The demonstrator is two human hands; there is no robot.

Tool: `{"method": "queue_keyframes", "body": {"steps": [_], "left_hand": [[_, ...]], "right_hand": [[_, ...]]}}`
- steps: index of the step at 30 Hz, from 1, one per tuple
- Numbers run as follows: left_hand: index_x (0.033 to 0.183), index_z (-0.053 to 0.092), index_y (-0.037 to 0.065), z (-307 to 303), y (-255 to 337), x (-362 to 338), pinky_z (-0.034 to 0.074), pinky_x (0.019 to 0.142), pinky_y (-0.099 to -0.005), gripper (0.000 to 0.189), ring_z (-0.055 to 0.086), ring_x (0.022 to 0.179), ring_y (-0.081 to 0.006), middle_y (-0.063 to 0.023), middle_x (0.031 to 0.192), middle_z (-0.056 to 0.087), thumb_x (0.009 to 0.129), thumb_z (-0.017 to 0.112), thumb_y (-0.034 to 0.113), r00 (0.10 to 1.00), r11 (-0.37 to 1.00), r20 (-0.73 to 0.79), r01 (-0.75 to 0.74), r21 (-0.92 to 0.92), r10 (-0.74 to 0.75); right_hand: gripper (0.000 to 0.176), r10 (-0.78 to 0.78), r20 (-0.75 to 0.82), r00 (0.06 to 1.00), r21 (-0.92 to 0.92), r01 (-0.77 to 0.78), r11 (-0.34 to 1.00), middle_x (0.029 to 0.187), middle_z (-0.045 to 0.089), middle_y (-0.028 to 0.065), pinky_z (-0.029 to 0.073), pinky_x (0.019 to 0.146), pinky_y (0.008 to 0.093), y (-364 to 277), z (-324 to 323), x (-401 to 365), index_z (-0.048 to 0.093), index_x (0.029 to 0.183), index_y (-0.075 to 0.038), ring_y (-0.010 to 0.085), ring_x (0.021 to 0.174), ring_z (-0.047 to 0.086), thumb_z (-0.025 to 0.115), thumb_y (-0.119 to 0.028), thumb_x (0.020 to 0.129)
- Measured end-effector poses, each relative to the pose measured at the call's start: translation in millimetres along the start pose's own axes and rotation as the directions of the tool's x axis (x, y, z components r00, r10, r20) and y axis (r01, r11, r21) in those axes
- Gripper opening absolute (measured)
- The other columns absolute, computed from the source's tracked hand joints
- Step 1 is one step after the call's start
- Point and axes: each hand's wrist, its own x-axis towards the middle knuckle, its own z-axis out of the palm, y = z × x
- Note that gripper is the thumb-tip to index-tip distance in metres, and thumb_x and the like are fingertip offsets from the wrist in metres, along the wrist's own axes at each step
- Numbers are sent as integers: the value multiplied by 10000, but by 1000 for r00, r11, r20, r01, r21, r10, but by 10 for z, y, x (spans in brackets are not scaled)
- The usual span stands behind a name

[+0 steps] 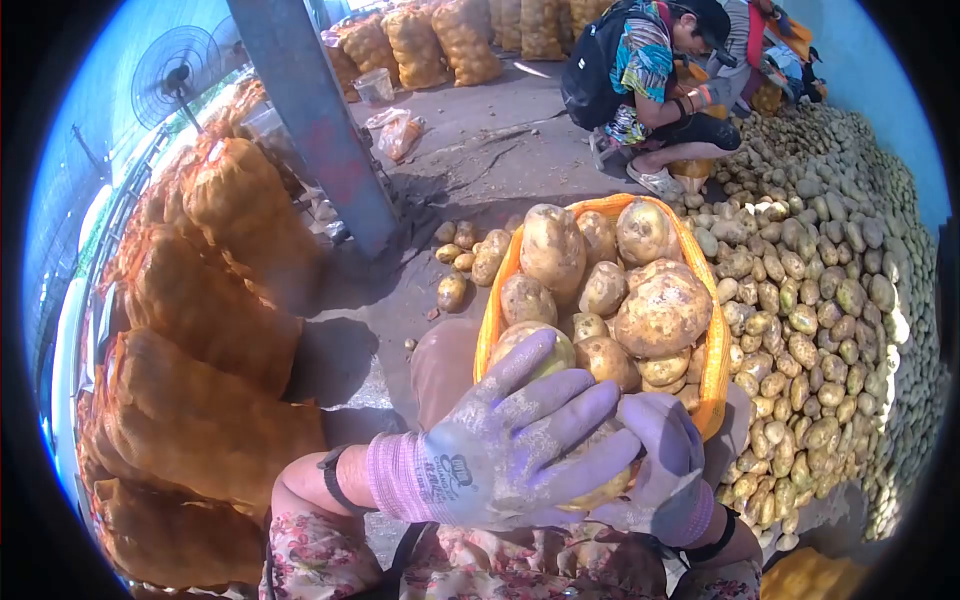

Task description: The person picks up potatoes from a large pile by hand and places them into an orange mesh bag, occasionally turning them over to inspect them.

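An orange mesh sack [712, 330], open at the top, is full of large potatoes [662, 310] and stands right in front of me. Both my hands wear dusty purple gloves. My left hand [510, 440] lies with fingers spread over a potato [600, 490] at the sack's near edge. My right hand [665, 470] cups the same potato from the right side. The potato is mostly hidden under my fingers.
A big heap of loose potatoes [820, 300] covers the ground on the right. Filled orange sacks [210, 300] are stacked on the left and at the back. A grey steel post [315, 120] stands ahead left. A crouching person [660, 80] works near the heap. A few potatoes [465, 260] lie on the concrete.
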Motion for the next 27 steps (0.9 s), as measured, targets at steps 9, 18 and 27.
{"method": "queue_keyframes", "body": {"steps": [9,18,27], "left_hand": [[1178,647,84,173,-109,-18,453,943,-507,500,617,924,-312,-141,1202,608,776,770,354,942,936,-318,-15,-350,-104],[1328,559,61,514,-105,-84,439,962,-507,675,562,1077,-378,-159,1246,569,746,778,325,853,801,-496,-179,-571,-163],[1405,430,15,-28,-575,-1126,497,1006,-391,662,583,1172,-234,-146,1319,555,865,748,228,284,77,-97,-80,-994,-954]], "right_hand": [[896,296,126,947,252,-319,914,1300,509,198,510,907,429,-171,-35,-21,240,1487,-67,283,1093,602,803,-223,807],[570,198,180,964,-36,-195,980,1356,497,172,512,914,408,12,173,-198,425,1391,-80,335,1155,561,704,-183,904],[284,326,179,928,-100,-312,945,1168,621,174,515,835,414,-48,206,-108,596,1213,-49,373,1006,623,663,-103,942]]}}
